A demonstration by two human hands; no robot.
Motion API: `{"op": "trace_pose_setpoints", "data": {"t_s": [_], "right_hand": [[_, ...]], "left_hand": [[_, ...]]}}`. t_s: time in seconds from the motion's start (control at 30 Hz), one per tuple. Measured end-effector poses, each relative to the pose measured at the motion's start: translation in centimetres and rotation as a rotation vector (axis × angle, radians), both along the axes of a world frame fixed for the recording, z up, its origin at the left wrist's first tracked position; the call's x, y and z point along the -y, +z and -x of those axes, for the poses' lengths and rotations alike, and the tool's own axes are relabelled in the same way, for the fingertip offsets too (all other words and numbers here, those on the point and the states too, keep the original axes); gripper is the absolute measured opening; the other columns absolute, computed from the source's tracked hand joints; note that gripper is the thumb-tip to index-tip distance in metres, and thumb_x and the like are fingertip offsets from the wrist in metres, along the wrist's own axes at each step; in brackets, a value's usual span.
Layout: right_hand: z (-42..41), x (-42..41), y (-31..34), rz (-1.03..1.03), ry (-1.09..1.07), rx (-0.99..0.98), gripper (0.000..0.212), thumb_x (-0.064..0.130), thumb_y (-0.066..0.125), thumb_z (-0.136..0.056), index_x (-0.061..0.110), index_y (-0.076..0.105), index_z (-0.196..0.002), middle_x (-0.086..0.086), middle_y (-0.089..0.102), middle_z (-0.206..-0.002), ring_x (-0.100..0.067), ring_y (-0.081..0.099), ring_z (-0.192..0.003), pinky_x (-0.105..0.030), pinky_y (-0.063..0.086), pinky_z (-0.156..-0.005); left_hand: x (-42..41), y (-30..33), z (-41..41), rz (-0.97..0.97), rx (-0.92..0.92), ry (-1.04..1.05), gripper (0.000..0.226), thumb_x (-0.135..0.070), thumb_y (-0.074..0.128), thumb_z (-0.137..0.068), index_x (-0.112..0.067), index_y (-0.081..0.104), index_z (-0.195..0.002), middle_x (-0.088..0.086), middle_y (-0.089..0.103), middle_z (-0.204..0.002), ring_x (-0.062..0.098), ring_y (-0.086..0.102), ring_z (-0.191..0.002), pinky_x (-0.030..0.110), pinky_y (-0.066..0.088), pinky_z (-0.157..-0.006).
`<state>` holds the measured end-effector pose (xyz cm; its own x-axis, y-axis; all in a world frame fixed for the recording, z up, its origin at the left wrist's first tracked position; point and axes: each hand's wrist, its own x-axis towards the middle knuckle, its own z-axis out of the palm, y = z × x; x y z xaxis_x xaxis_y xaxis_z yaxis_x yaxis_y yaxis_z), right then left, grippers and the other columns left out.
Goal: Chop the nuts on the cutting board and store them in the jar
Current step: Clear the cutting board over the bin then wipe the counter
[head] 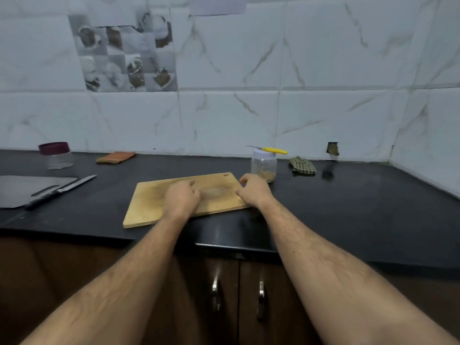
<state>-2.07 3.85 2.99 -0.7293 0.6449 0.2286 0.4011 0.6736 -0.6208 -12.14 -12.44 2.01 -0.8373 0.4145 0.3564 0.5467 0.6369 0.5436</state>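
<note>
Nearest the camera, two bare forearms extend forward over the front edge of the dark countertop [348,207]. Below that edge are brown cabinet doors with two metal handles [216,290].

The wooden cutting board [149,202] lies flat on the countertop, slightly rotated, with a hanging hole at its far right corner. The left hand [181,199] rests on the middle of the board, fingers curled loosely downward; no object is visible in its grip. The right hand [254,190] is at the board's right edge, fingers bent and relaxed, holding nothing visible. Whether its fingertips touch the board cannot be determined. Between the hands, the board surface shows a pale blurred patch; individual nuts cannot be resolved.

To the left, a grey cutting board [25,190] lies flat, with a dark-handled kitchen knife [59,191] resting diagonally across its right side.

Just beyond the right hand stands the clear jar [263,168], upright, lidded in white, with light-coloured contents in its lower part. A yellow-handled knife [270,150] lies across the lid.

Farther back, near the marble-pattern tiled wall [298,70], are a purple-lidded clear jar [56,155] at left, a folded orange cloth [115,157], and a crumpled checked cloth [302,165] right of the task jar.
</note>
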Motion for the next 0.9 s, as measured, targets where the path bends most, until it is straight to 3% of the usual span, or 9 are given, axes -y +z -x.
{"op": "trace_pose_setpoints", "data": {"t_s": [0.13,0.23,0.37,0.53,0.67,0.9], "right_hand": [[2.4,1.0,-0.5,-0.087,-0.026,0.13,0.055,0.036,0.062,-0.089,0.017,0.05,-0.139,-0.007,0.057,-0.137,-0.026,0.053,-0.124,-0.037,0.046,-0.101],[3.8,0.9,-0.8,-0.1,-0.063,0.218,0.063,0.051,0.06,-0.088,0.017,0.047,-0.139,-0.009,0.054,-0.137,-0.028,0.051,-0.125,-0.042,0.046,-0.101],[4.6,0.7,-1.6,-0.007,-0.07,0.312,0.079,0.064,0.058,-0.085,0.015,0.041,-0.144,-0.01,0.051,-0.141,-0.03,0.049,-0.129,-0.044,0.042,-0.105],[4.4,1.1,-2.4,0.012,-0.112,0.275,0.079,0.066,0.066,-0.079,0.017,0.05,-0.138,-0.011,0.05,-0.14,-0.03,0.047,-0.128,-0.043,0.045,-0.102],[2.1,1.2,-2.0,0.025,-0.156,0.27,0.076,0.064,0.074,-0.074,0.016,0.055,-0.131,-0.01,0.054,-0.135,-0.03,0.045,-0.126,-0.04,0.044,-0.096],[-6.7,1.9,-2.5,-0.038,-0.328,0.271,0.084,0.074,0.068,-0.072,0.013,0.057,-0.129,-0.014,0.046,-0.138,-0.031,0.037,-0.128,-0.042,0.041,-0.103]], "left_hand": [[4.4,-1.4,3.7,0.058,0.071,0.108,0.044,-0.029,0.053,-0.098,-0.011,0.055,-0.137,0.012,0.062,-0.133,0.031,0.056,-0.123,0.036,0.044,-0.1],[5.9,-2.0,5.3,0.14,0.06,0.196,0.043,-0.04,0.051,-0.097,-0.011,0.062,-0.127,0.011,0.064,-0.126,0.031,0.054,-0.123,0.04,0.043,-0.103],[6.9,-2.7,6.7,0.254,0.14,0.349,0.063,-0.061,0.044,-0.094,-0.009,0.062,-0.125,0.015,0.054,-0.136,0.034,0.041,-0.133,0.046,0.035,-0.108],[6.8,-2.8,6.4,0.224,0.157,0.323,0.057,-0.058,0.05,-0.092,-0.009,0.063,-0.119,0.016,0.059,-0.126,0.033,0.055,-0.116,0.041,0.045,-0.099],[6.5,-2.7,5.2,0.211,0.131,0.317,0.058,-0.06,0.054,-0.088,-0.011,0.063,-0.118,0.014,0.063,-0.12,0.031,0.055,-0.116,0.041,0.039,-0.102],[4.7,-2.9,0.1,0.178,0.158,0.222,0.059,-0.06,0.054,-0.087,-0.012,0.062,-0.12,0.015,0.058,-0.123,0.032,0.057,-0.111,0.047,0.046,-0.101]]}}
